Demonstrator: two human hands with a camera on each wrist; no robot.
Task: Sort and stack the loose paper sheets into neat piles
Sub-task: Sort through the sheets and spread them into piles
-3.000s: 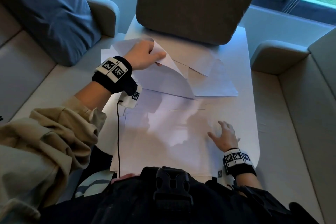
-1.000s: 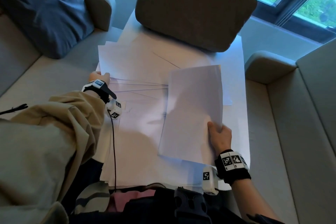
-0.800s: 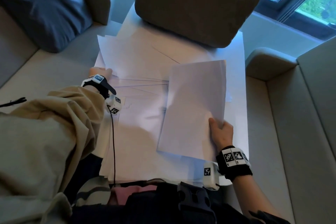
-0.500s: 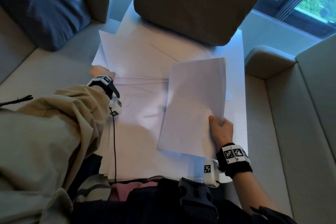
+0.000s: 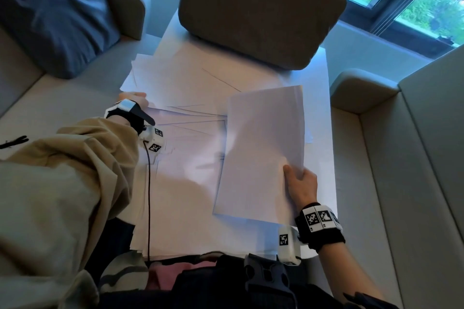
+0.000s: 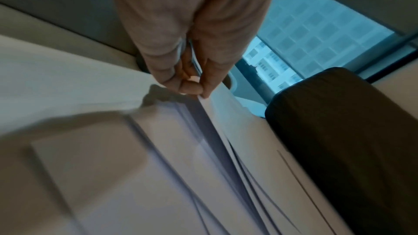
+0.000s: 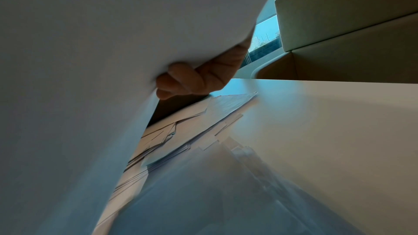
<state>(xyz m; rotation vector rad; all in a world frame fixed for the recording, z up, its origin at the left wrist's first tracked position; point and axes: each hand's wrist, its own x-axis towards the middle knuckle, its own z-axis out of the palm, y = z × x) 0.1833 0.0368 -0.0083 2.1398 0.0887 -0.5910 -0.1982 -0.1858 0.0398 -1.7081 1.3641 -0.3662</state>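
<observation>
Loose white paper sheets (image 5: pixel 190 88) lie overlapped across a white table (image 5: pixel 324 118). My right hand (image 5: pixel 298 183) holds a thin stack of sheets (image 5: pixel 261 153) lifted above the table's right half, thumb on top at its right edge; the right wrist view shows its fingers (image 7: pixel 194 79) curled under that stack (image 7: pixel 90 60). At the table's left edge, my left hand (image 5: pixel 134 99) pinches the edge of several spread sheets (image 6: pixel 217 106) between thumb and fingers (image 6: pixel 192 87). More paper (image 5: pixel 180 208) lies flat near my body.
A dark grey cushion (image 5: pixel 256 7) rests on the far end of the table. A blue pillow (image 5: pixel 50 7) lies on the beige sofa (image 5: pixel 30 98) at left. Another sofa seat (image 5: pixel 376 183) and armrest flank the right. Windows (image 5: pixel 414 0) sit at the far right.
Three seconds ago both hands lay on paper on the table. Since then my right hand has lifted a stack and holds it almost still; my left hand has shifted slightly at the left edge.
</observation>
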